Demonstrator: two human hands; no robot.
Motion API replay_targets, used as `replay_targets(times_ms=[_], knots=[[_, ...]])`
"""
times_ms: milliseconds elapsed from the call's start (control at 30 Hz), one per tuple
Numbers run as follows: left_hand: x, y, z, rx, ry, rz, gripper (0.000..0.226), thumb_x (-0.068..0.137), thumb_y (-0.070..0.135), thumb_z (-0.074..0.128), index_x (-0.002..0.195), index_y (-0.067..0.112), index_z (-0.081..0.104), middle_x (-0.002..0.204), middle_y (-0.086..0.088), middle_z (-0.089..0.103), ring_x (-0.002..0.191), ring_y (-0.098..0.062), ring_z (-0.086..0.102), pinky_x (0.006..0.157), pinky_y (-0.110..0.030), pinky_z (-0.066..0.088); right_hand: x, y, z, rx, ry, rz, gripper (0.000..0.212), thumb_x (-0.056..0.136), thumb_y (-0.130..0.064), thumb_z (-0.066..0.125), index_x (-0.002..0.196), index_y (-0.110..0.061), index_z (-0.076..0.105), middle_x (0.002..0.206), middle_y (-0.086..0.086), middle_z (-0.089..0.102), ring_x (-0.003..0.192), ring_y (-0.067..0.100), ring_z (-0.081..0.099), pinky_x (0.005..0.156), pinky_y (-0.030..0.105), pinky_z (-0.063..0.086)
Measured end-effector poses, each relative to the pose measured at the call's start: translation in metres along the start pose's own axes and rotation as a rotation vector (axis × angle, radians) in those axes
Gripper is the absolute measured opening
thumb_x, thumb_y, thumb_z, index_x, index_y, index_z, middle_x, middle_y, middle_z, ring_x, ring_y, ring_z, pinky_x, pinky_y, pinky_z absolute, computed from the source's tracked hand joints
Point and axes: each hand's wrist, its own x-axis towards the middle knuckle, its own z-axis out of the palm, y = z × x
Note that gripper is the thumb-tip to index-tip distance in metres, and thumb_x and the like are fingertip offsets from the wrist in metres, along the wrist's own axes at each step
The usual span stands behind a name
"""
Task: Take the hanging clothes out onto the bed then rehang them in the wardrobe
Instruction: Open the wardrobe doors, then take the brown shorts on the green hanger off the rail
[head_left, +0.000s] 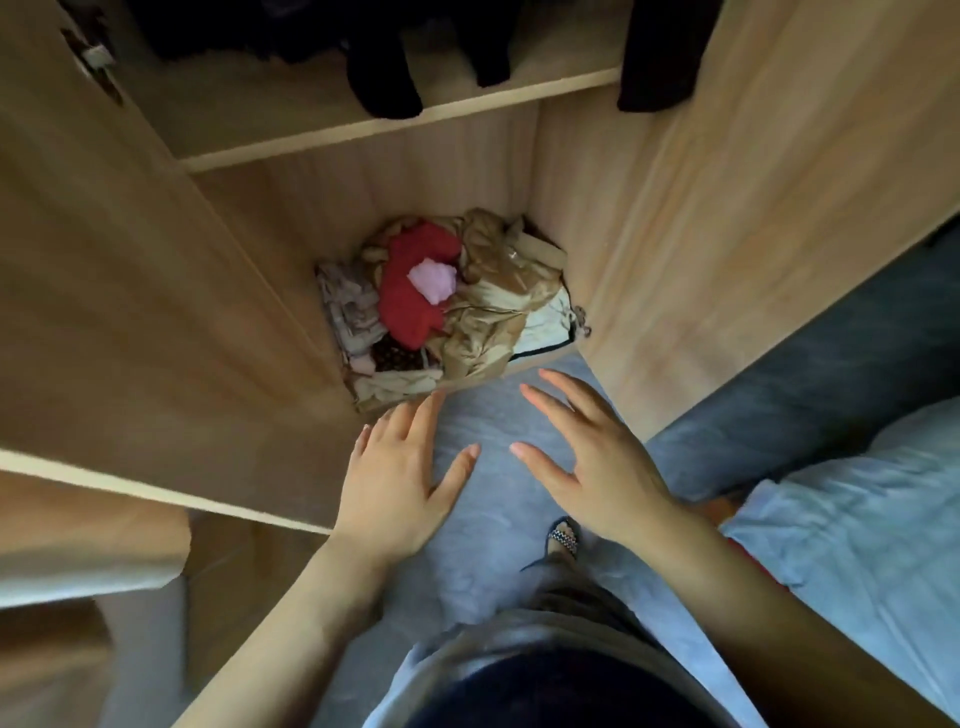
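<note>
Dark clothes (384, 62) hang at the top of the open wooden wardrobe (587, 171), their lower ends dangling past a shelf edge; another dark garment (660, 52) hangs at the upper right. My left hand (400, 478) and my right hand (597, 457) are both stretched forward below the wardrobe opening, palms down, fingers spread, holding nothing. The bed (857, 519) with pale blue bedding lies at the right edge.
A heap of crumpled clothes (447, 306), tan, red and pink, fills the wardrobe floor. The left wardrobe door (130, 312) stands open beside my left arm. The floor (498, 499) is grey. My foot in a patterned sandal (563, 538) stands under my right wrist.
</note>
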Motion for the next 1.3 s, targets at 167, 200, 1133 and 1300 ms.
replay_targets(times_ms=[167,200,1133,1300], knots=[[0.088,0.047,-0.003,0.043,0.002,0.088,0.072,0.087,0.064,0.024,0.139,0.018,0.039,0.13,-0.006,0.053,0.12,-0.03,0.049,0.101,-0.047,0.039,0.059,0.056,-0.041,0.002,0.08,-0.033,0.058,0.088,-0.051,0.045,0.13,-0.012,0.055,0.14,0.007,0.046,0.128,0.017,0.042,0.101,0.03,0.04],[0.107,0.056,-0.005,0.06,0.013,0.101,0.072,0.086,0.064,0.024,0.139,0.017,0.04,0.13,-0.006,0.052,0.12,-0.03,0.049,0.101,-0.047,0.039,0.074,0.067,-0.051,-0.004,0.107,-0.043,0.057,0.088,-0.051,0.045,0.129,-0.011,0.056,0.139,0.008,0.047,0.127,0.017,0.043,0.101,0.031,0.041],[0.557,0.257,-0.375,0.367,0.943,0.839,0.062,0.089,0.055,0.034,0.136,0.015,0.042,0.131,-0.009,0.049,0.12,-0.028,0.045,0.091,-0.041,0.042,0.503,0.077,-0.434,-0.3,0.827,-0.29,0.056,0.091,-0.049,0.044,0.137,-0.016,0.046,0.143,0.002,0.04,0.134,0.014,0.035,0.107,0.021,0.026],[0.592,0.3,-0.45,0.401,1.106,0.863,0.064,0.084,0.056,0.032,0.135,0.019,0.044,0.131,-0.006,0.048,0.124,-0.027,0.043,0.1,-0.049,0.033,0.543,0.052,-0.498,-0.368,0.944,-0.332,0.051,0.094,-0.046,0.046,0.136,-0.018,0.047,0.143,0.001,0.041,0.133,0.012,0.035,0.105,0.021,0.028]])
